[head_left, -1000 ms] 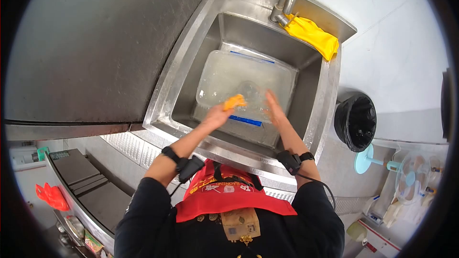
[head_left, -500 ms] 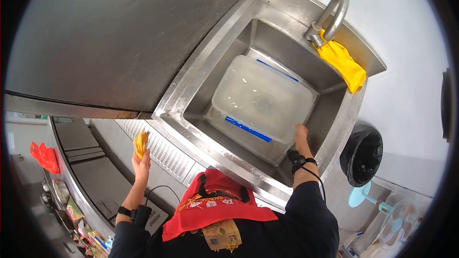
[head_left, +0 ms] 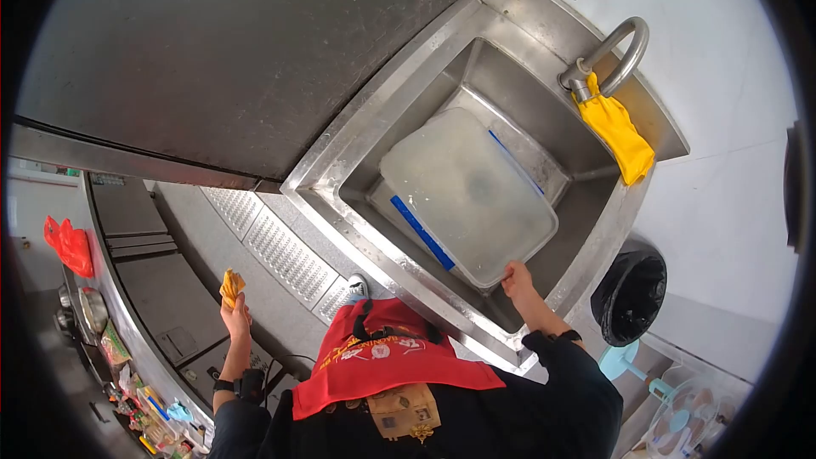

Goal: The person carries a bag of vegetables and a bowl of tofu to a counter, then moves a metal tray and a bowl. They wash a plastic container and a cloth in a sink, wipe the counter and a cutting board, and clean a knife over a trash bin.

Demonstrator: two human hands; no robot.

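A large translucent plastic box (head_left: 467,191) with blue latches lies tilted in the steel sink (head_left: 586,204). Its near corner is in the fingers of my right hand (head_left: 523,285), which are closed at the rim. Off to the left, away from the sink and over the floor, my left hand (head_left: 237,316) pinches a crumpled yellow cloth (head_left: 230,287). The cloth sticks up above the fingertips.
A curved faucet (head_left: 625,55) rises behind the sink, with yellow gloves or cloth (head_left: 625,136) draped below it. A black-lined bin (head_left: 629,297) and a fan (head_left: 680,416) stand at right. A cluttered counter (head_left: 144,357) runs along the left.
The box has turned clockwise in the sink, its near corner shifting left. My right hand has moved left and toward me with it. My left hand, holding the cloth, has come lower.
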